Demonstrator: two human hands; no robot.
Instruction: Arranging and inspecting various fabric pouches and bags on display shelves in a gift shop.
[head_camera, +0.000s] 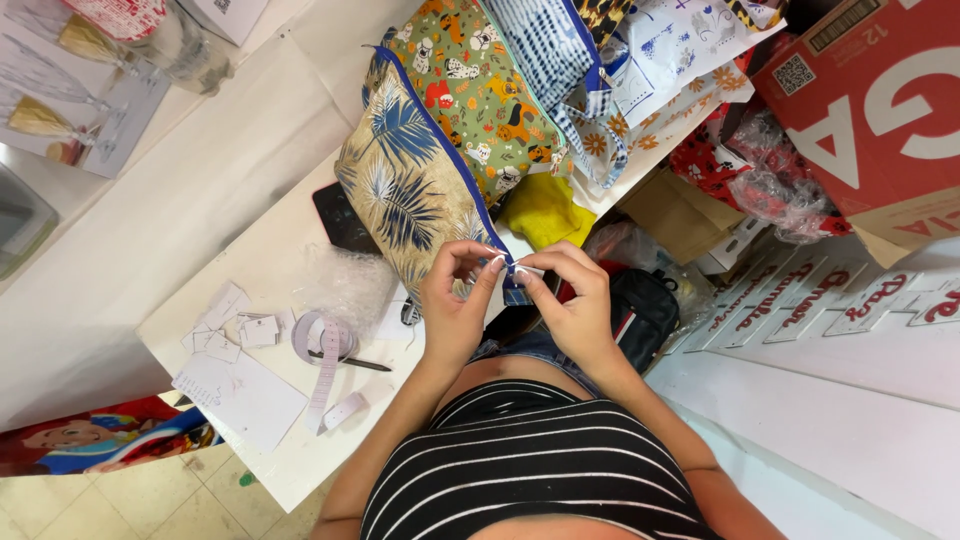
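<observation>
My left hand (455, 300) and my right hand (570, 300) meet at the near corner of a beige fabric pouch with blue palm leaves (405, 175). Both pinch the blue zipper end (513, 280) of that pouch between fingertips. The pouch lies on the white table (270, 270), leaning against a row of other printed pouches. Behind it stands a green pouch with cartoon animals (475, 80), then a blue-and-white tie-dye one (545, 40).
A measuring tape roll (318, 340), a pen (350, 362), paper slips (235, 335) and bubble wrap (345, 285) lie on the table's left part. A dark phone (340, 220), a yellow cloth (545, 210), a black bag (640, 310) and a red cardboard box (880, 110) surround the pouches.
</observation>
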